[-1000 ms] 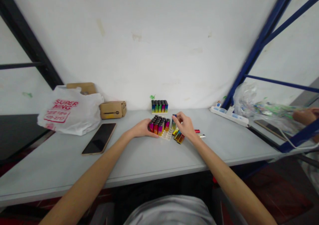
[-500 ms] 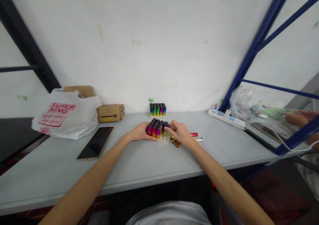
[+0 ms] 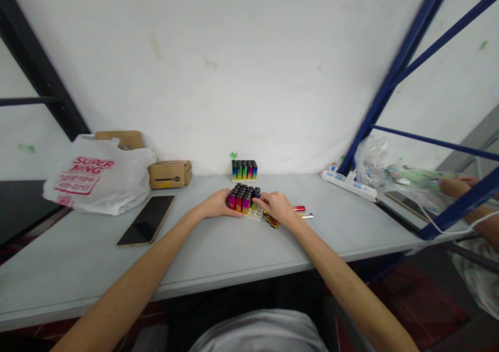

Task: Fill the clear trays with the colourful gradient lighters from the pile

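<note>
A white tray (image 3: 255, 214) of upright rainbow-coloured lighters (image 3: 241, 197) sits mid-table. My left hand (image 3: 216, 205) curls against the tray's left side, steadying it. From the right, my right hand (image 3: 276, 207) reaches in with its fingers pinched on a lighter at the tray's right edge. Several loose lighters (image 3: 272, 221) lie on the table under and beside my right hand, among them a red one (image 3: 299, 208) and a silver one (image 3: 307, 216). Against the wall stands a second, full tray of lighters (image 3: 244, 169).
A phone (image 3: 147, 226) lies face up at the left, near a white plastic bag (image 3: 95, 178) and a cardboard box (image 3: 170, 174). A power strip (image 3: 348, 183) and clear bags sit at the right by a blue frame. Another person's hand (image 3: 454, 187) shows far right.
My right hand has come down and left from above the loose lighters to the tray's right edge, carrying a lighter. My left hand has stayed on the tray.
</note>
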